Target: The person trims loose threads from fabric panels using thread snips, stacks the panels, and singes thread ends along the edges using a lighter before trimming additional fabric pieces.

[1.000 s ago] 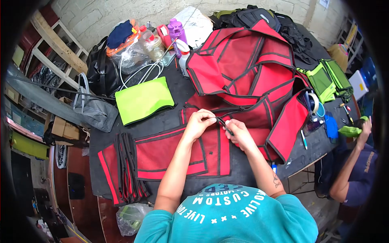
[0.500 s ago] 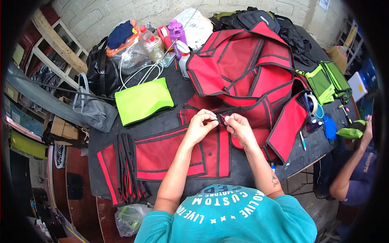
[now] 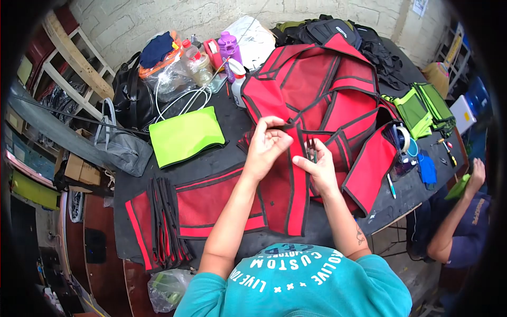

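My left hand (image 3: 269, 145) pinches the black-edged top of a red mesh panel (image 3: 288, 203), lifted a little off the dark table. To its right, my right hand (image 3: 319, 164) is closed around a small dark pointed tool (image 3: 311, 149), perhaps thread snips, with its tips upward beside the panel's edge. Behind both hands lies a large heap of red mesh fabric (image 3: 311, 79) with black binding. Another red panel (image 3: 216, 203) lies flat on the left, next to a folded stack of black-edged pieces (image 3: 166, 222).
A lime green pouch (image 3: 187, 136) lies left of my hands. Bottles (image 3: 229, 47), a white cable and bags line the back. Green folded pieces (image 3: 422, 111), tape rolls and a blue cloth (image 3: 426, 169) are at right. Another person's hand (image 3: 477, 177) holds green fabric at far right.
My left hand has moved up, raising the red panel's edge. My right hand has turned, with the dark tool now pointing upward. The other person's green item has shifted lower.
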A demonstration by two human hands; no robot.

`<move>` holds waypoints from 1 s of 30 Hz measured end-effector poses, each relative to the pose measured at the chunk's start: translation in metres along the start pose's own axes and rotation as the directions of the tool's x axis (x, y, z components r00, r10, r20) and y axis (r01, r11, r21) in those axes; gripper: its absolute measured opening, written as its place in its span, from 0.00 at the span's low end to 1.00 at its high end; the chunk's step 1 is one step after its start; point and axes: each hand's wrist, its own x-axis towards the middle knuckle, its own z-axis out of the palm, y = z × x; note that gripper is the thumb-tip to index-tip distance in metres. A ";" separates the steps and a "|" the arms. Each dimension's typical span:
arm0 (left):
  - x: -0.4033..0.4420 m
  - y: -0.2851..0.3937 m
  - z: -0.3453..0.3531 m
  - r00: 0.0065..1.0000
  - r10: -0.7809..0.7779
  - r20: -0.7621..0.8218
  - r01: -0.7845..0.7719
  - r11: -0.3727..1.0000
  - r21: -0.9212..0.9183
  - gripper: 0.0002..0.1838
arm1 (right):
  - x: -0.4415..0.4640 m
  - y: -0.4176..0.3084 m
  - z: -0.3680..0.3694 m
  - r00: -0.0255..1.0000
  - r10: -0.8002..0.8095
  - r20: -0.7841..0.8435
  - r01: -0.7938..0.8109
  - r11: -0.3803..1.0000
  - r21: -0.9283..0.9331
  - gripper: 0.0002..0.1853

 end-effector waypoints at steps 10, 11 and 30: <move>-0.002 -0.036 -0.001 0.995 0.049 -0.090 -0.013 0.933 0.360 0.18 | -0.015 0.017 -0.003 0.985 0.112 0.128 -0.158 0.882 0.444 0.10; -0.003 -0.035 -0.003 0.994 -0.010 -0.113 0.036 0.973 0.229 0.15 | -0.012 0.012 -0.001 0.998 0.065 -0.011 -0.061 0.969 0.240 0.10; -0.012 -0.026 -0.008 0.958 -0.267 -0.109 0.245 0.953 -0.178 0.07 | 0.014 -0.022 -0.012 0.970 -0.239 -0.041 0.201 0.888 -0.414 0.11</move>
